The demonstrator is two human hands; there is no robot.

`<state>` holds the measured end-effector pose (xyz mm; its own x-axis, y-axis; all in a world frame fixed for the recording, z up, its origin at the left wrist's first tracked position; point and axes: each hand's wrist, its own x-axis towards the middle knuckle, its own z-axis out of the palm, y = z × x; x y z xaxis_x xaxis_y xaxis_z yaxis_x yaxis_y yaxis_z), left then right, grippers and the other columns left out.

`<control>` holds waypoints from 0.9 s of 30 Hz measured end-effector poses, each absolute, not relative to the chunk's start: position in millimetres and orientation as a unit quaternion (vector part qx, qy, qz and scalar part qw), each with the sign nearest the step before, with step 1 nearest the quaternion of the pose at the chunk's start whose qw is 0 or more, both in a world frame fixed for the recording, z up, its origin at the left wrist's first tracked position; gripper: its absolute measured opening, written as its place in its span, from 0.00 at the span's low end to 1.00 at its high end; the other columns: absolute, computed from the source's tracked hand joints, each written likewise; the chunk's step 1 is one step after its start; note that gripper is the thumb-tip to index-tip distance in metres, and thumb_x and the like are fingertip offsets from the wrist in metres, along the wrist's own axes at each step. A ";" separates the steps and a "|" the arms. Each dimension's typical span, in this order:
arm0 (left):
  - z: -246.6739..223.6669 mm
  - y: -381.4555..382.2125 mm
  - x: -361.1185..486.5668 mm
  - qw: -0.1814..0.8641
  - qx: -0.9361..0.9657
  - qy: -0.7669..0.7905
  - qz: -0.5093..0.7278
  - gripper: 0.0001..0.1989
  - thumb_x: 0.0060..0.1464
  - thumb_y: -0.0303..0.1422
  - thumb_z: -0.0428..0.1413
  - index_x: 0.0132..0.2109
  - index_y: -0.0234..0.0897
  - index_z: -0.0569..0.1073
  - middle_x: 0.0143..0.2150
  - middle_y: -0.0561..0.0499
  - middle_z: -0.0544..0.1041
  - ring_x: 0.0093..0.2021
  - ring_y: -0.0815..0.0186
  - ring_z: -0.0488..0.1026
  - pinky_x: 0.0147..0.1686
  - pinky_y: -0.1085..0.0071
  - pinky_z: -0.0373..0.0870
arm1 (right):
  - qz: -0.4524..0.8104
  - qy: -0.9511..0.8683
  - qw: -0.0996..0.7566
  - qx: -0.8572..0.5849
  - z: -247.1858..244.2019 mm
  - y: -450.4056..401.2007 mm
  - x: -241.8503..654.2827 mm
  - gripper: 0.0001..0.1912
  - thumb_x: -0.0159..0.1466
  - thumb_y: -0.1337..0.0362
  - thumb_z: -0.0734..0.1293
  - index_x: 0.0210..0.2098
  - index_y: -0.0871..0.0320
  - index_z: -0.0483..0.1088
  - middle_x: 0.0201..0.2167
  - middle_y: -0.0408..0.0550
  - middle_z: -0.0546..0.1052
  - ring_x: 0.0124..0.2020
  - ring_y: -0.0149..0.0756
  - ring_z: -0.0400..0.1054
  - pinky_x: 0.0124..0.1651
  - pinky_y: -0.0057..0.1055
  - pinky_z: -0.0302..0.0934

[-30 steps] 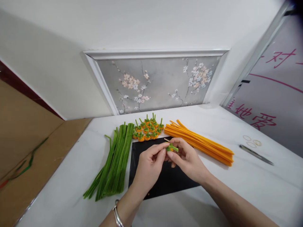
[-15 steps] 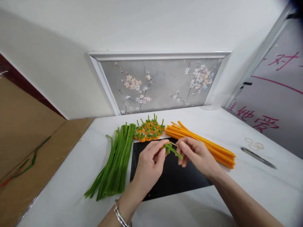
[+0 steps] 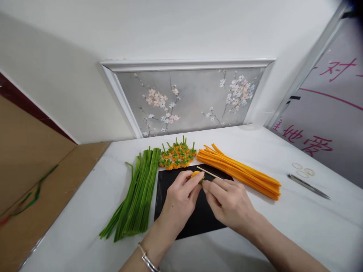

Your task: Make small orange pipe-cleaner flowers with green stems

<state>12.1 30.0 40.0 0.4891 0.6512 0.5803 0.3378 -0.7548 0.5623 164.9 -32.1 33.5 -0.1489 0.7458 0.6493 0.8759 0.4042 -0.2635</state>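
Note:
My left hand (image 3: 181, 196) pinches a small orange pipe-cleaner pumpkin (image 3: 195, 174) with a green top, above a black mat (image 3: 195, 223). My right hand (image 3: 229, 198) is closed, thumb and forefinger together at the pumpkin's green part (image 3: 202, 180); its stem is mostly hidden by the fingers. A thin wooden stick (image 3: 208, 172) runs from under the right hand's curled fingers toward the upper left. Just behind the mat, several finished pumpkins of the same kind (image 3: 176, 154) stand in a cluster with green stems upward.
Green pipe cleaners (image 3: 141, 192) lie bundled left of the mat, orange pipe cleaners (image 3: 241, 172) to its right. Tweezers (image 3: 308, 186) and three pale rings (image 3: 302, 173) rest farther right on the white table (image 3: 283, 234). Cardboard (image 3: 56, 196) borders the left side.
My right hand has turned palm-down and closed in on the pumpkin's green part. The stem that stuck out is now covered, and more of the stick shows. The left hand still grips the pumpkin.

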 end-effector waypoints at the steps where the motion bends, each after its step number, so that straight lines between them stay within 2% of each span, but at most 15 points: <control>1: 40.2 30.2 12.1 0.190 0.843 0.292 0.411 0.16 0.58 0.25 0.52 0.50 0.43 0.77 0.43 0.46 0.75 0.42 0.63 0.75 0.42 0.70 0.74 | -0.114 -0.760 0.352 -0.534 33.6 -32.1 165.2 0.13 0.66 0.71 0.57 0.37 0.60 0.74 0.21 0.46 0.73 0.22 0.32 0.66 0.27 0.29 0.54; 4: 41.5 30.4 12.1 0.188 0.842 0.292 0.412 0.17 0.58 0.24 0.52 0.51 0.43 0.76 0.43 0.45 0.75 0.42 0.63 0.75 0.42 0.70 0.74 | -0.108 -0.761 0.343 -0.540 34.7 -31.4 167.2 0.12 0.66 0.70 0.57 0.38 0.59 0.73 0.22 0.46 0.74 0.23 0.32 0.68 0.28 0.30 0.56; 8: 42.2 29.7 11.7 0.178 0.845 0.288 0.413 0.16 0.59 0.25 0.52 0.51 0.44 0.76 0.44 0.46 0.75 0.43 0.63 0.75 0.43 0.70 0.74 | -0.019 -0.728 0.403 -0.554 35.0 -30.3 168.8 0.10 0.68 0.66 0.59 0.43 0.58 0.71 0.31 0.49 0.78 0.28 0.33 0.71 0.32 0.28 0.61; 16: 33.7 34.0 11.4 0.147 0.857 0.242 0.431 0.16 0.59 0.22 0.51 0.51 0.41 0.74 0.43 0.47 0.74 0.41 0.67 0.75 0.41 0.72 0.76 | -0.087 -0.742 0.400 -0.531 30.3 -28.4 167.6 0.12 0.67 0.69 0.59 0.38 0.59 0.74 0.26 0.47 0.76 0.25 0.32 0.70 0.31 0.27 0.61; 19: 34.8 34.5 11.1 0.141 0.854 0.247 0.435 0.20 0.59 0.21 0.52 0.56 0.42 0.71 0.45 0.47 0.74 0.45 0.66 0.75 0.46 0.71 0.75 | -0.020 -0.714 0.416 -0.563 28.5 -26.5 168.8 0.10 0.66 0.67 0.60 0.41 0.59 0.73 0.29 0.48 0.77 0.25 0.32 0.69 0.29 0.27 0.61; 21: 35.4 34.1 10.6 0.149 0.846 0.259 0.441 0.25 0.58 0.20 0.51 0.60 0.45 0.66 0.49 0.47 0.74 0.49 0.65 0.73 0.51 0.68 0.73 | 0.052 -0.695 0.424 -0.579 26.8 -24.4 169.1 0.09 0.65 0.67 0.62 0.37 0.58 0.74 0.29 0.47 0.77 0.25 0.32 0.70 0.29 0.27 0.61; 24: 34.6 33.2 10.7 0.227 0.820 0.264 0.454 0.32 0.57 0.20 0.53 0.64 0.52 0.59 0.54 0.49 0.71 0.52 0.65 0.73 0.54 0.65 0.71 | 0.189 -0.652 0.465 -0.568 24.1 -19.7 169.0 0.10 0.65 0.66 0.61 0.30 0.57 0.74 0.24 0.44 0.76 0.25 0.32 0.70 0.29 0.26 0.63; 27: 35.1 32.3 11.7 0.369 0.765 0.261 0.459 0.34 0.55 0.23 0.55 0.64 0.55 0.57 0.58 0.50 0.68 0.55 0.63 0.71 0.53 0.65 0.72 | 0.303 -0.576 0.544 -0.529 22.4 -14.5 169.1 0.10 0.63 0.62 0.64 0.31 0.57 0.75 0.25 0.44 0.75 0.25 0.32 0.70 0.29 0.26 0.66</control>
